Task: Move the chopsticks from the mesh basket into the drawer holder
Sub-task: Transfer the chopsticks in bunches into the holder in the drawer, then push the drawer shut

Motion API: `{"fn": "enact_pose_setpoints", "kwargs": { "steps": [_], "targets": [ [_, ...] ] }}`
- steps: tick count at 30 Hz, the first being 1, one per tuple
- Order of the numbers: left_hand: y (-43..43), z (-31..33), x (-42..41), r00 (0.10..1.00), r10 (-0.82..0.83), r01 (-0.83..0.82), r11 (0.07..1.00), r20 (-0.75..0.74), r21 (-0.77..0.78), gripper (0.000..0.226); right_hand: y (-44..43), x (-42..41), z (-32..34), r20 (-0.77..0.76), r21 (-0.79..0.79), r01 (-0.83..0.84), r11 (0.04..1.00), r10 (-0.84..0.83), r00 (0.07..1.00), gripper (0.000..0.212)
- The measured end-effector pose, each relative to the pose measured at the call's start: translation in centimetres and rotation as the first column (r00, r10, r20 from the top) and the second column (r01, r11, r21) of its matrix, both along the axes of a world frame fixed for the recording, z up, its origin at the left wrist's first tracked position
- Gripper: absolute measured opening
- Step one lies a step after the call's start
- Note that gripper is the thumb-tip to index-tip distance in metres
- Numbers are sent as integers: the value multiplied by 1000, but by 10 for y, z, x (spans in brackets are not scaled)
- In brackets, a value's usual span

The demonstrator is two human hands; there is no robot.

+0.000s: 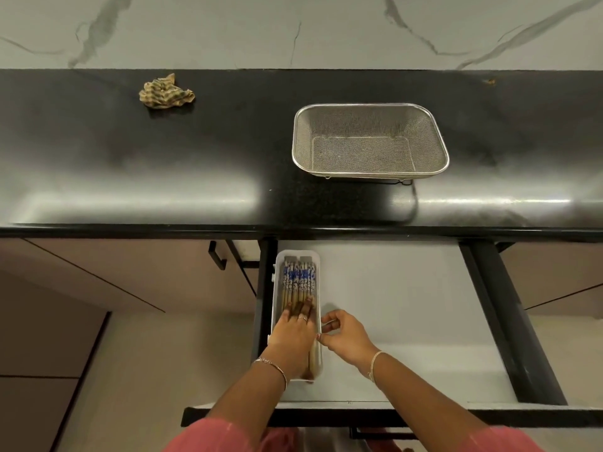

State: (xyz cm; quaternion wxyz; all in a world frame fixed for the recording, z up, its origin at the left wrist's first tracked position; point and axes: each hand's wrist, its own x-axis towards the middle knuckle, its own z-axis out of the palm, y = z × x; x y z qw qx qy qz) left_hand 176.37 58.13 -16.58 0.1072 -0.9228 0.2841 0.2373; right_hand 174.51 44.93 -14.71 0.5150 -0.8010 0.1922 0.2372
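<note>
Several chopsticks (pixel 298 280) with blue-and-white patterned tops lie side by side in the narrow white drawer holder (pixel 276 288), at the left side of the open drawer. My left hand (pixel 293 334) rests flat inside the holder, fingers spread over the chopsticks' lower ends. My right hand (pixel 346 337) touches the holder's right rim with thumb and fingertips. The steel mesh basket (pixel 370 140) stands on the black counter above the drawer, with nothing visible in it.
A crumpled checked cloth (pixel 166 92) lies on the black counter (pixel 163 164) at the back left. The open drawer (pixel 408 321) has a pale floor and dark side rails. A cabinet handle (pixel 216 255) sticks out left of the drawer.
</note>
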Motion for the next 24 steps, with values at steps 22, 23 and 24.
{"fn": "enact_pose_setpoints", "kwargs": {
  "steps": [22,23,24],
  "targets": [
    [18,57,-37,931,363,-316,847,31,-428,86,-21,-33,39,198,-52,-132,990,140,970,21],
    [16,63,-46,915,401,-344,826,37,-447,83,-25,-41,43,227,-59,-137,989,147,963,18],
    [14,67,-55,902,430,-363,808,44,-464,80,-30,-48,46,258,-65,-138,988,151,954,15]
  ]
}}
